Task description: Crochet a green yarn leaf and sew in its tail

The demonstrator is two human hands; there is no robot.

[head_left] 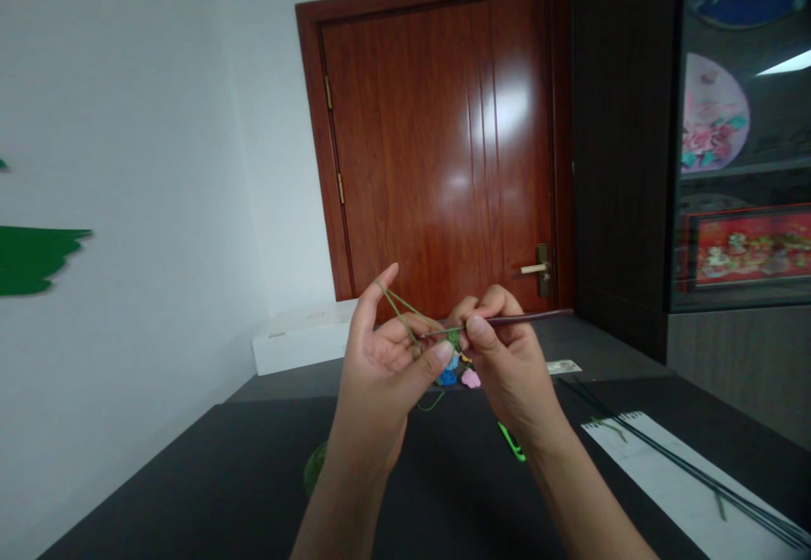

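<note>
My left hand (pixel 386 357) is raised over the dark table (pixel 253 475), its index finger up with green yarn (pixel 400 311) looped over it. Its thumb and fingers pinch a small green crochet piece (pixel 452 339). My right hand (pixel 500 349) is closed on a dark crochet hook (pixel 525 318), which points left into the green piece. Small blue (pixel 449 374) and pink (pixel 470 378) crochet bits show just below my hands. The yarn trails down toward a green ball (pixel 313 467) on the table, partly hidden by my left forearm.
A white ruled sheet (pixel 677 484) with thin dark rods (pixel 684 467) lies at the right. A bright green tool (pixel 512 443) rests under my right wrist. Behind stand a wooden door (pixel 443 146), a white box (pixel 304 340) and a dark display cabinet (pixel 741 138).
</note>
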